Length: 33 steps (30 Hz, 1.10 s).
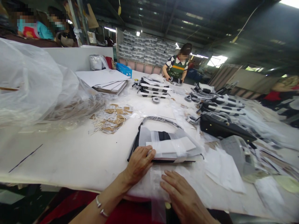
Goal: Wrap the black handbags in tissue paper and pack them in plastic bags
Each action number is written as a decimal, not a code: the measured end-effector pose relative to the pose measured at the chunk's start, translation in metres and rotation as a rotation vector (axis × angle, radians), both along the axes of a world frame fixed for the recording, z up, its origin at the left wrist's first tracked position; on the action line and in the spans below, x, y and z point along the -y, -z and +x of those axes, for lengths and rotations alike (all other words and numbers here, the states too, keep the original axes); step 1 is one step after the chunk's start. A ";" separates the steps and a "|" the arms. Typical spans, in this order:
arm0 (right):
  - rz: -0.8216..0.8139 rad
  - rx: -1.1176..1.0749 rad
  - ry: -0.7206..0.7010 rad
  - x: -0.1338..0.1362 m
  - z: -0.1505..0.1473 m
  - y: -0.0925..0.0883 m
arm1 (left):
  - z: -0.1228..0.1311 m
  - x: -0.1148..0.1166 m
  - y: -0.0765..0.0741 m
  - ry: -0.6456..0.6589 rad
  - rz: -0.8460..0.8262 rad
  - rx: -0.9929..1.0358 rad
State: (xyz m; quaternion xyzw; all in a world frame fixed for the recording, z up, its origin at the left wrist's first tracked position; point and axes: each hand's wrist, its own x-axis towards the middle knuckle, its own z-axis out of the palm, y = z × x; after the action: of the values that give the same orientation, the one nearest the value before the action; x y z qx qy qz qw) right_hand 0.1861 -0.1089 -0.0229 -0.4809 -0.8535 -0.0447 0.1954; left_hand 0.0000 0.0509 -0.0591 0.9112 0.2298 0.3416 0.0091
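Two hands in the head view: left hand [140, 163] fingers bunched on the black bag [164, 136], grip unclear; right hand [181, 190] fingers loosely spread, just short of it. White sheet's [171, 148] on; between the fingers, the clear strip [156, 178] looks not yet fastened.

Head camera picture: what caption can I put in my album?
Left hand on a partly wrapped black bag, right hand close by, brown tags heaped on the white table.

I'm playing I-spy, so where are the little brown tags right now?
In the head view, the brown tags lie in a loose pile on the white table, left of the wrapped bag and nearer than the white sheets.
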 end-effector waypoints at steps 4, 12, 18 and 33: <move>0.023 0.070 -0.025 0.006 -0.009 0.019 | 0.000 -0.001 0.003 0.021 0.006 0.001; -0.025 -0.002 -0.003 -0.002 -0.029 0.033 | -0.003 -0.009 -0.007 0.043 -0.052 0.001; -0.047 -0.073 -0.043 -0.008 -0.038 0.030 | -0.016 -0.017 -0.025 0.097 -0.051 -0.037; 0.007 -0.277 -0.087 -0.012 -0.049 0.009 | -0.014 -0.030 -0.039 0.096 -0.104 -0.048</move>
State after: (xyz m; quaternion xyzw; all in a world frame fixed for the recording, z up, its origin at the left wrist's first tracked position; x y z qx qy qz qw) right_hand 0.1369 -0.0966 -0.0320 -0.4443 -0.8384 0.0276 0.3146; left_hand -0.0139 0.0808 -0.0203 0.9274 0.2034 0.3065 0.0676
